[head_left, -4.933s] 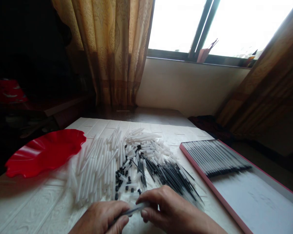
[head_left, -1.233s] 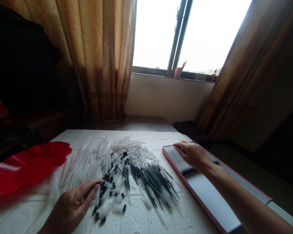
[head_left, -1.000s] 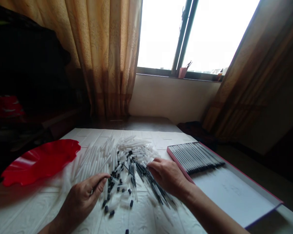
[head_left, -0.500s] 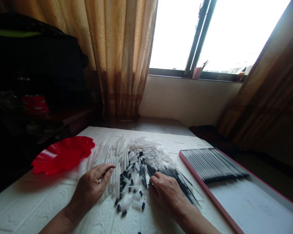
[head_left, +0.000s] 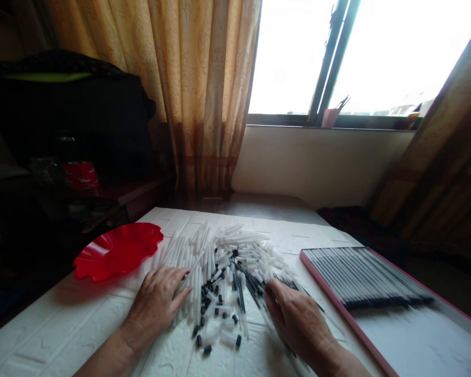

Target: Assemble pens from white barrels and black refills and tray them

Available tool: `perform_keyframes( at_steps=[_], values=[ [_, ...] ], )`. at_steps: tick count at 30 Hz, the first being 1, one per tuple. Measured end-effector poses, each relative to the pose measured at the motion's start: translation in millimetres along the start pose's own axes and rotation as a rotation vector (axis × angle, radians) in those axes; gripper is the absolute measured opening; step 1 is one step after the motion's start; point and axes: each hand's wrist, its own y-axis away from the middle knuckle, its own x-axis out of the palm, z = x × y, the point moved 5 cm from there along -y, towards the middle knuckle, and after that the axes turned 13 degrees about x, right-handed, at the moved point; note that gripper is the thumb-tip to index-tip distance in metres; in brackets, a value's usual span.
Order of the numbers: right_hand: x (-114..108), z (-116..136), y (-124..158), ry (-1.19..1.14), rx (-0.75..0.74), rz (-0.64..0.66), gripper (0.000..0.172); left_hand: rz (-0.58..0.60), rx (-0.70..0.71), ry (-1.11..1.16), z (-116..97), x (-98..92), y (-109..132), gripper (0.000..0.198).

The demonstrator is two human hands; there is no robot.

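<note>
My left hand [head_left: 159,296] is at the near left edge of a bundle of clear white plastic tubes [head_left: 197,285], thumb and forefinger apart, with nothing visible between them. My right hand [head_left: 300,317] lies over thin black-tipped pen refills [head_left: 253,283], its fingers curled down. Its fingertips are hidden, so what they pinch cannot be made out. Between the hands are scattered small black plugs [head_left: 208,349] and short translucent sleeves [head_left: 227,339]. More short white pieces [head_left: 255,254] are heaped behind them.
At right lies a shallow pink-rimmed box [head_left: 347,319] with a row of assembled black-ended pens [head_left: 365,277] in its far part. A red wavy-edged dish [head_left: 118,251] stands at left on the white table [head_left: 43,340]. Behind are a curtain [head_left: 208,94] and a window.
My left thumb and forefinger, closed together before, have parted. My right hand has shifted right and slightly nearer over the refills. The whole view has swung a little left.
</note>
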Motion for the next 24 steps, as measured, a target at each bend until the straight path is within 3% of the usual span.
perform_keyframes(
  at_steps=[7, 17, 21, 24],
  values=[
    [-17.2, -3.2, -4.9, -0.191, -0.014, -0.074, 0.022, -0.005, -0.004, 0.081, -3.8, -9.0, -4.4, 0.032],
    [-23.5, -19.4, -14.9, -0.883, 0.368, 0.127, 0.023, -0.106, -0.027, 0.486, -17.2, -21.4, -18.1, 0.028],
    [-23.4, -21.6, -16.3, -1.064, 0.49, 0.147, 0.027, -0.209, 0.042, 0.503, -18.6, -25.2, -16.3, 0.018],
    [-24.2, -20.1, -16.3, -1.1, 0.512, 0.134, 0.028, -0.22, 0.138, 0.461, -24.3, -24.4, -13.8, 0.013]
  ],
)
